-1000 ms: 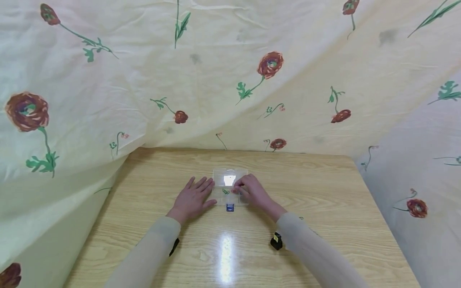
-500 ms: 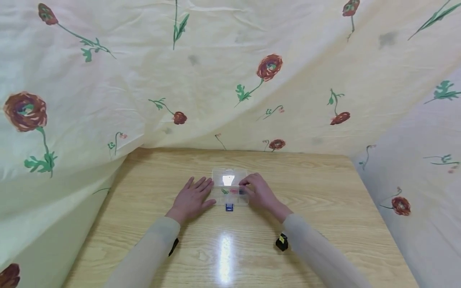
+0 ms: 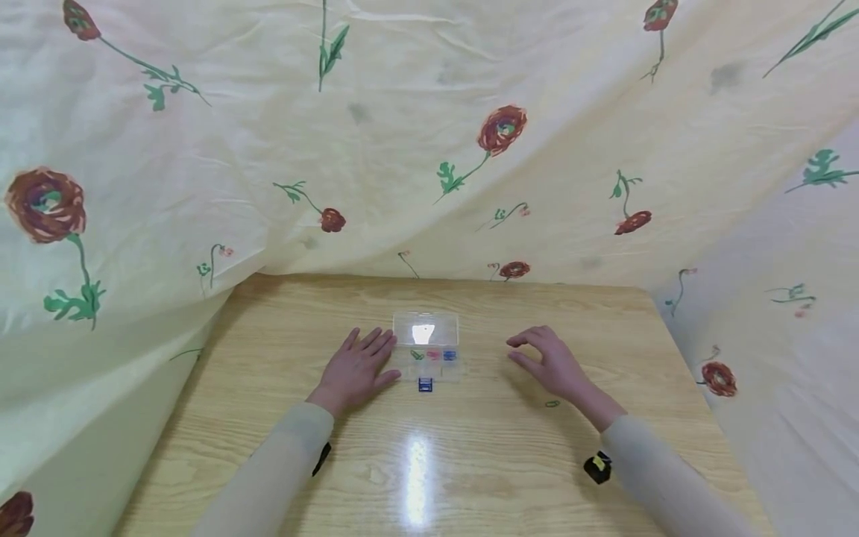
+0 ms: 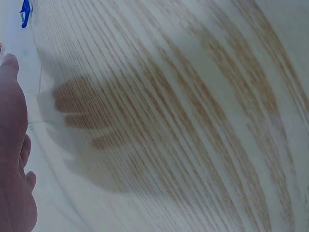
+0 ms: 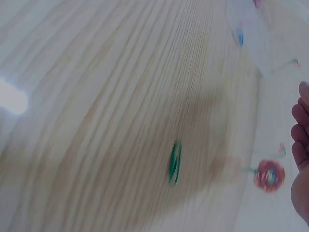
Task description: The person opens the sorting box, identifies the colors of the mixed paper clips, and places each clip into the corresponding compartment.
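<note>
A clear plastic box with its lid raised stands at the middle of the table. Green paper clips, pink clips and blue clips lie in separate compartments of its back row. At the box's front edge is a blue latch. My left hand lies with fingers spread against the box's left side. To the right of the box my right hand hovers, thumb and fingers apart, nothing visible between them. A lone green paper clip lies on the table below that hand.
The wooden table carries a bright light reflection in front of the box. A flowered cloth hangs behind the table and along both sides.
My right hand has left the box's right compartments and moved right, its fingers spreading. The blue clips and the lone green clip now show fully. My left hand has stayed put.
</note>
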